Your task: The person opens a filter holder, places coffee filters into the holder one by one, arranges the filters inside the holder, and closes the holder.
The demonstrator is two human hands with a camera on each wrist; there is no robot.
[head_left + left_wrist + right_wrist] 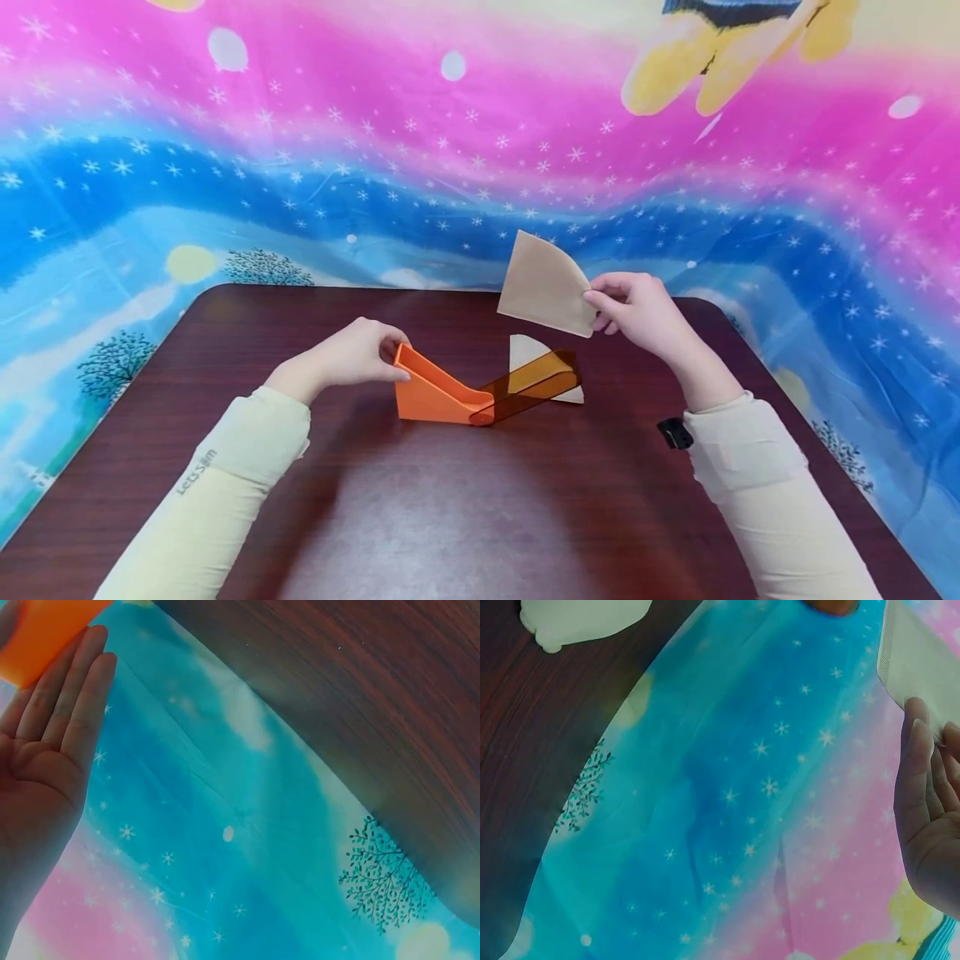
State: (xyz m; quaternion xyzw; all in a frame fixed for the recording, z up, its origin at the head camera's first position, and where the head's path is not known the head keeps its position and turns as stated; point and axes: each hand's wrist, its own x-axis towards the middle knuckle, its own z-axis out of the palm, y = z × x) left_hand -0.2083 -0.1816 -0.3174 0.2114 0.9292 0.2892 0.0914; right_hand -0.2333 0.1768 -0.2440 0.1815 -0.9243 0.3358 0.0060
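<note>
An orange filter case stands on the table, its see-through brown lid swung out to the right. My left hand grips the case's tall left end between thumb and fingers; in the left wrist view that hand has its fingers against the orange wall. Higher up on the right, my right hand pinches a tan paper coffee filter by its right edge, in the air above the lid. In the right wrist view the filter is partly cut off.
Behind the lid and partly seen through it, a pale coffee filter lies on the dark wooden table. A snowflake-printed cloth hangs behind the table's far edge. On the right forearm, a black strap shows near the sleeve.
</note>
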